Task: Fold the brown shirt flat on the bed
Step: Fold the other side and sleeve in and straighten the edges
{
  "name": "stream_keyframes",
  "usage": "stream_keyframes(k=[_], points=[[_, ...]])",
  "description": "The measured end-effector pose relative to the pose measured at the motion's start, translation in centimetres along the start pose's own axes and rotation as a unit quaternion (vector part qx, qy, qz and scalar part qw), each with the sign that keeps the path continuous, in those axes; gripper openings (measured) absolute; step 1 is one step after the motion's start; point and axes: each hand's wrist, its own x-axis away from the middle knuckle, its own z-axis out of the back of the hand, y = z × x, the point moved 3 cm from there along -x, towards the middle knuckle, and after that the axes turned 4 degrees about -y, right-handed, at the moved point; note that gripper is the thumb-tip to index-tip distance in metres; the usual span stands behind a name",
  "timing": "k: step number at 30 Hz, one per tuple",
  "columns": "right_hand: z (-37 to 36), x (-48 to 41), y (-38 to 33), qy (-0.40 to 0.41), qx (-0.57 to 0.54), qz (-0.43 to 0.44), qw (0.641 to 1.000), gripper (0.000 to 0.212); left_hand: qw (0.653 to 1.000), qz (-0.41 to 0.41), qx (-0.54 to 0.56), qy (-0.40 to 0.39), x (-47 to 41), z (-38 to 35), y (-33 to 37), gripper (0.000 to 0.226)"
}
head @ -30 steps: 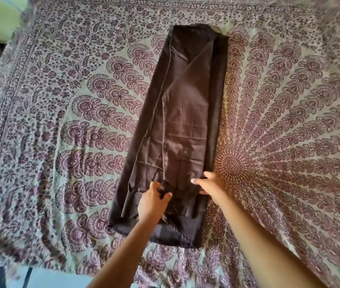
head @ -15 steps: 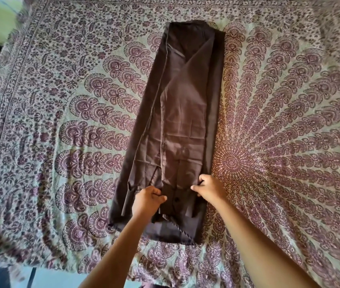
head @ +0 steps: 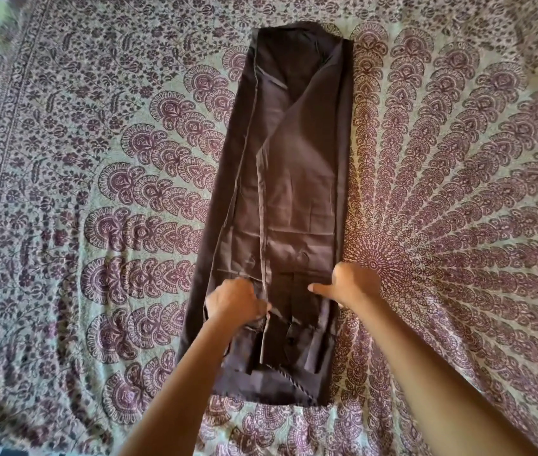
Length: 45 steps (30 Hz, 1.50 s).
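Left hand point(head: 236, 301) curls its fingers round a fold of the brown shirt point(head: 294, 176). Right hand point(head: 351, 284), thumb out flat, grips the shirt's right edge. Both sit where they were a second ago. The shirt stretches away from them as a narrow strip on the patterned bedspread point(head: 96, 159).

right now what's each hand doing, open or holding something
Left hand: closed, gripping a fold of the brown shirt.
Right hand: closed on the shirt's right edge, thumb on top.
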Motion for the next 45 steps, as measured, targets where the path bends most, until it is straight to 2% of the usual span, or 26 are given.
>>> stream_keyframes(k=[1, 3, 4, 5, 8, 10, 12, 15, 17, 19, 22, 24, 26, 30, 32, 34, 37, 42, 44, 45], points=[[1.3, -0.4, -0.1, 0.120, -0.026, 0.014, 0.992, 0.048, 0.999, -0.014, 0.031, 0.034, -0.5, 1.7, 0.4, 0.027], [3.9, -1.3, -0.7, 0.326, -0.089, 0.045, 0.940, 0.041, 0.986, -0.055, 0.099, 0.119, -2.2, 4.9, 1.5, 0.020], [4.9, -2.0, -1.1, 0.383, -0.106, 0.056, 0.916, 0.037, 0.975, -0.080, 0.125, 0.165, -3.2, 6.3, 2.2, 0.018], [5.6, -3.3, -1.6, 0.403, -0.117, 0.072, 0.905, 0.033, 0.961, -0.113, 0.138, 0.212, -4.5, 7.6, 3.1, 0.017], [7.8, -8.4, -3.6, 0.405, -0.133, 0.150, 0.892, 0.020, 0.907, -0.217, 0.135, 0.333, -9.1, 11.3, 6.1, 0.024], [8.8, -11.9, -4.9, 0.391, -0.110, 0.166, 0.898, 0.037, 0.886, -0.260, 0.126, 0.362, -12.2, 13.4, 8.1, 0.035], [9.7, -15.1, -5.8, 0.361, -0.080, 0.142, 0.918, 0.055, 0.891, -0.289, 0.095, 0.336, -15.3, 14.9, 10.1, 0.045], [9.4, -18.8, -5.1, 0.290, -0.063, 0.089, 0.951, 0.072, 0.902, -0.328, -0.021, 0.279, -19.0, 14.8, 11.2, 0.060], [8.4, -20.1, -3.8, 0.271, -0.037, 0.058, 0.960, 0.079, 0.910, -0.314, -0.081, 0.260, -21.1, 13.9, 9.9, 0.063], [7.7, -20.2, -3.2, 0.296, -0.015, 0.035, 0.954, 0.076, 0.911, -0.294, -0.122, 0.263, -22.1, 13.0, 8.3, 0.067], [8.6, -20.3, -3.6, 0.343, -0.052, 0.009, 0.938, 0.065, 0.906, -0.293, -0.087, 0.292, -22.0, 13.4, 8.6, 0.066], [10.1, -20.8, -4.1, 0.361, -0.079, 0.037, 0.928, 0.062, 0.898, -0.289, -0.028, 0.330, -21.5, 14.5, 9.4, 0.061], [11.9, -22.2, -4.7, 0.357, -0.082, 0.098, 0.925, 0.060, 0.901, -0.290, 0.005, 0.324, -21.8, 14.9, 9.8, 0.060], [15.0, -26.8, -4.9, 0.293, -0.028, 0.168, 0.941, 0.065, 0.905, -0.280, -0.075, 0.312, -23.1, 13.5, 9.7, 0.060], [16.5, -29.2, -3.9, 0.266, 0.006, 0.168, 0.949, 0.069, 0.906, -0.274, -0.083, 0.312, -23.4, 13.2, 9.7, 0.060], [18.1, -31.0, -2.7, 0.273, 0.035, 0.166, 0.947, 0.068, 0.905, -0.272, -0.086, 0.316, -23.4, 13.2, 9.7, 0.060], [21.0, -33.5, -1.4, 0.268, 0.030, 0.136, 0.953, 0.055, 0.903, -0.270, -0.094, 0.320, -23.5, 13.4, 9.7, 0.062], [24.8, -35.9, 0.6, 0.255, -0.057, -0.008, 0.965, 0.059, 0.908, -0.266, -0.095, 0.308, -23.6, 13.4, 9.7, 0.063], [25.4, -35.3, 0.4, 0.315, -0.075, -0.012, 0.946, 0.061, 0.910, -0.264, -0.094, 0.305, -23.6, 13.4, 9.7, 0.064], [25.5, -34.7, -0.1, 0.357, -0.069, 0.019, 0.931, 0.061, 0.911, -0.263, -0.093, 0.305, -23.6, 13.4, 9.7, 0.064]])
